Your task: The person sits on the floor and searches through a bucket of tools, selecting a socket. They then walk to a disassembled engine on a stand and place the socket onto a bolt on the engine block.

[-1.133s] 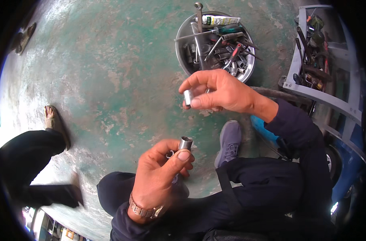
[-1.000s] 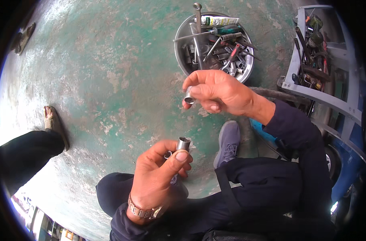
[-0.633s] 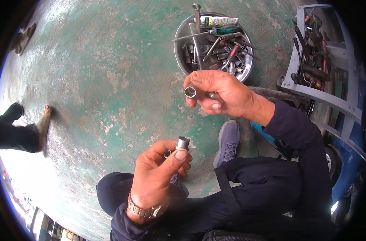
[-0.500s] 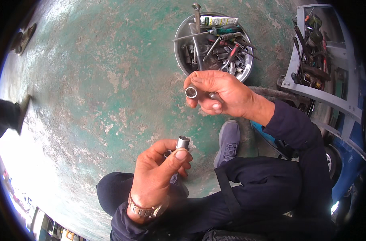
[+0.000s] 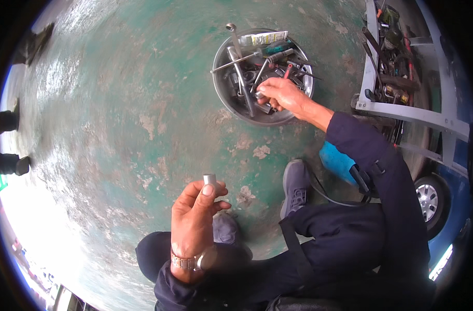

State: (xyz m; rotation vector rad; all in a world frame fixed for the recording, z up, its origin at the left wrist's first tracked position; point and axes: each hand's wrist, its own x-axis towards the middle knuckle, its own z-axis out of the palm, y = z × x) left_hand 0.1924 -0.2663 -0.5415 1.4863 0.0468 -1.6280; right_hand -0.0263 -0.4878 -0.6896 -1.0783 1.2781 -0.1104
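Between the thumb and fingers of my left hand (image 5: 194, 207) is a silver wrench socket (image 5: 210, 179), held upright above the floor in front of my knees. A metal bowl (image 5: 227, 102) of hand tools stands on the floor ahead. Over its near right side reaches my right hand (image 5: 287, 96), fingers closed, with a metal socket (image 5: 259, 95) at the fingertips. Inside the bowl lie a ring spanner (image 5: 233, 35), a long-shafted screwdriver (image 5: 236, 61), a white tube (image 5: 265, 38) and several sockets, partly covered by my right hand.
To the right stands a grey metal frame (image 5: 402, 110) with assorted tools on it. A bright blue object (image 5: 336, 159) with a cable is beside my right shoe (image 5: 296, 181). A wheel (image 5: 428, 202) shows farther right. Other people's feet (image 5: 11, 163) are at the left edge.
My right hand has moved forward to the bowl, carrying a socket. My left hand has shifted slightly left and still grips its socket.
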